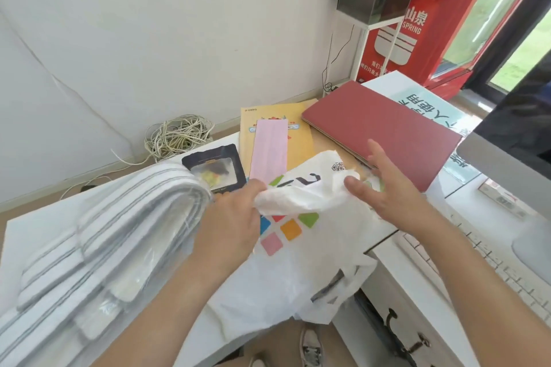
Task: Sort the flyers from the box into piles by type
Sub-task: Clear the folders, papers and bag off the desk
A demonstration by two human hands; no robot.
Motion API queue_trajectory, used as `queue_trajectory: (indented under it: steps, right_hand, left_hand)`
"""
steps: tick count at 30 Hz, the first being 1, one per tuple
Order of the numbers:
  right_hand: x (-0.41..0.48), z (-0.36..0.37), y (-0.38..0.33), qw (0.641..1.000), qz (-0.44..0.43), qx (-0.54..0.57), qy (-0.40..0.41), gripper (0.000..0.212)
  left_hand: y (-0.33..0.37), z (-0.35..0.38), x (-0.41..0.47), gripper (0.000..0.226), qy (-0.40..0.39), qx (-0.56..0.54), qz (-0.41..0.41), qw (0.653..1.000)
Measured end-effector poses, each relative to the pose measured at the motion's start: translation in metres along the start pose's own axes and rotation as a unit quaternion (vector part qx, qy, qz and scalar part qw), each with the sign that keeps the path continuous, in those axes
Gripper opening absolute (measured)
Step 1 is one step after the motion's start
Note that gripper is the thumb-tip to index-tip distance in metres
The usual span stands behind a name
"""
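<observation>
A white plastic bag (298, 271) printed with coloured squares lies crumpled across the middle of the white table (38, 226). My left hand (232, 217) grips a bunched fold of the bag near its top. My right hand (384, 185) hovers with fingers spread over the bag's right side, the thumb touching the plastic. Behind the bag lie a pink slip (269, 149) on top of a yellow flyer (301, 140), and a dark pouch (216, 167) with a clear window to their left.
A plastic-wrapped stack of white, grey-striped cloth (98, 244) fills the left of the table. A red folder (384, 131) lies at the back right, a monitor (512, 128) and keyboard (489, 265) at the right. Coiled cables (179, 137) sit on the floor.
</observation>
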State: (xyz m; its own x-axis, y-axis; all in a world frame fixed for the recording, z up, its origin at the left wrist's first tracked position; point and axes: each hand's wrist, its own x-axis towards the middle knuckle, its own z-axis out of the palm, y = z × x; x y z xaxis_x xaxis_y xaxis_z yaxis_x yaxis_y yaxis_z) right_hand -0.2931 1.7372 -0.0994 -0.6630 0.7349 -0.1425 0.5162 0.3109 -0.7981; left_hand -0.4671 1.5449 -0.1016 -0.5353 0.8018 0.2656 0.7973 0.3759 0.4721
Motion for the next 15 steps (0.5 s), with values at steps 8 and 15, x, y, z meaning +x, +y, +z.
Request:
queue_trajectory:
  steps: [8,15]
  right_hand:
    - [0.060,-0.028,0.037,0.975,0.071,-0.178,-0.115,0.081]
    - [0.097,-0.031,0.057,0.926,0.061,-0.371,-0.001,0.060]
  left_hand:
    - [0.030,-0.008,0.029,0.072,0.051,0.205,0.031,0.977]
    - [0.050,0.066,0.018,0.055,-0.445,0.277,-0.034,0.851]
